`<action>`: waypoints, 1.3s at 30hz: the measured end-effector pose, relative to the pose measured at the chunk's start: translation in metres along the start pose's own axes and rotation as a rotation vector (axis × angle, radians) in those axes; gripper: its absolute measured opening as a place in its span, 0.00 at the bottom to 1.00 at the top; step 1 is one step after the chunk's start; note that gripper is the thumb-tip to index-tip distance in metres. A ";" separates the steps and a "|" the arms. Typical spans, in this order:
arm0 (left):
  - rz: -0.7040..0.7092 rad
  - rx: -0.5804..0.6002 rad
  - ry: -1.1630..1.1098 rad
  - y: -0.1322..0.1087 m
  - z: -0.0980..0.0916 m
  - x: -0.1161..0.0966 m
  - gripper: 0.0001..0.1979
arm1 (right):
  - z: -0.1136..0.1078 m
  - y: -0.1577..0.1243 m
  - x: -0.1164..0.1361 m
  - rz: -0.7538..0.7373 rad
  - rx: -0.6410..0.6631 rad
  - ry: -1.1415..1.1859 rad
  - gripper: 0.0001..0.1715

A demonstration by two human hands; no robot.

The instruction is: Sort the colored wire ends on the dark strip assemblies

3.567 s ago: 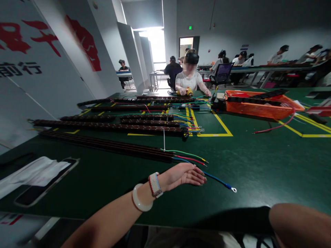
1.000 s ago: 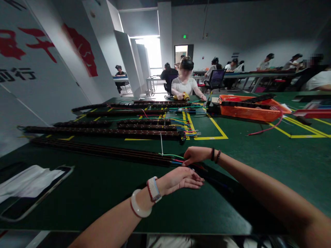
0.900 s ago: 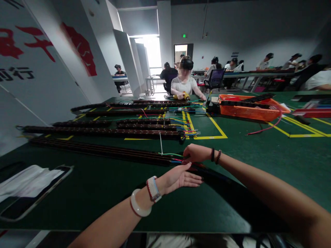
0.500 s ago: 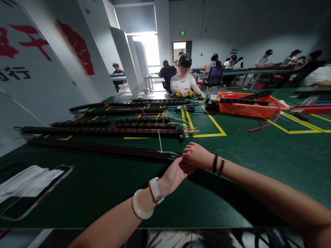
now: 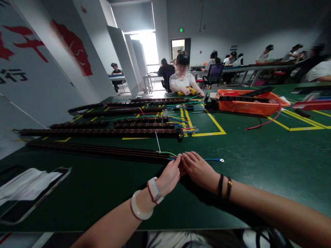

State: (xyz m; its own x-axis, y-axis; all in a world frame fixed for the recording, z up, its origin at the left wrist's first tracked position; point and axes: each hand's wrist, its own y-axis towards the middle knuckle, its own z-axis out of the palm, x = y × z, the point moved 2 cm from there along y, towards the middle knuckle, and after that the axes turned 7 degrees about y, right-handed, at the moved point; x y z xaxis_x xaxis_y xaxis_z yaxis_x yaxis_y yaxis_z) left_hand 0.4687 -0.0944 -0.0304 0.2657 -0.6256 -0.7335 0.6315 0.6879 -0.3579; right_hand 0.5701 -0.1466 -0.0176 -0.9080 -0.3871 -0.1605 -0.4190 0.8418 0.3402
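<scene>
A long black strip (image 5: pixel 103 150) lies across the green table (image 5: pixel 258 165) in front of me. Coloured wires (image 5: pixel 172 157) leave its right end, and a white tie (image 5: pixel 157 142) sticks up there. My left hand (image 5: pixel 169 175), with a watch and a white bangle on the wrist, has its fingertips closed on those wires. My right hand (image 5: pixel 199 168) meets it from the right, fingers together on the same wires. A blue wire (image 5: pixel 213 159) with a ring terminal runs out to the right past my right hand. The red wire is hidden under my fingers.
More black strips (image 5: pixel 98 132) with wire bundles lie further back. An orange basket (image 5: pixel 248 105) stands at the back right, and a red cable (image 5: pixel 261 124) trails from it. A phone under white cloth (image 5: pixel 28 187) lies at the left. A person (image 5: pixel 184 79) sits opposite with a yellow tool.
My right hand has come in from the right and drawn back toward me. My left hand has risen from flat on the table, and both now meet at the wire ends.
</scene>
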 end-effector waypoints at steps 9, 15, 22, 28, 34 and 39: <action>0.006 0.116 0.020 -0.002 0.001 -0.001 0.10 | -0.017 -0.004 -0.012 0.098 0.014 0.291 0.26; -0.007 0.088 -0.014 -0.002 -0.001 -0.001 0.11 | -0.016 0.010 -0.024 0.194 0.125 0.295 0.14; -0.079 0.014 -0.013 -0.010 0.006 0.000 0.14 | -0.002 0.027 -0.052 0.240 0.252 0.649 0.10; -0.068 0.002 0.032 -0.010 0.018 -0.002 0.17 | 0.001 0.037 -0.061 0.170 0.345 0.719 0.12; 0.040 0.012 -0.011 -0.001 0.021 0.003 0.15 | -0.009 0.034 -0.047 0.179 0.226 0.406 0.10; 0.034 -0.037 -0.053 0.002 0.017 0.006 0.11 | -0.013 0.028 -0.031 0.038 0.193 0.178 0.09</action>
State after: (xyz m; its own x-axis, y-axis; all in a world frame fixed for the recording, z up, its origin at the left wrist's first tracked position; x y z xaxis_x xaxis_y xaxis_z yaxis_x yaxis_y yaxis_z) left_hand 0.4842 -0.1031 -0.0261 0.3253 -0.6194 -0.7145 0.5940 0.7218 -0.3552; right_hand 0.5863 -0.1161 0.0087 -0.9164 -0.3998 0.0201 -0.3920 0.9064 0.1576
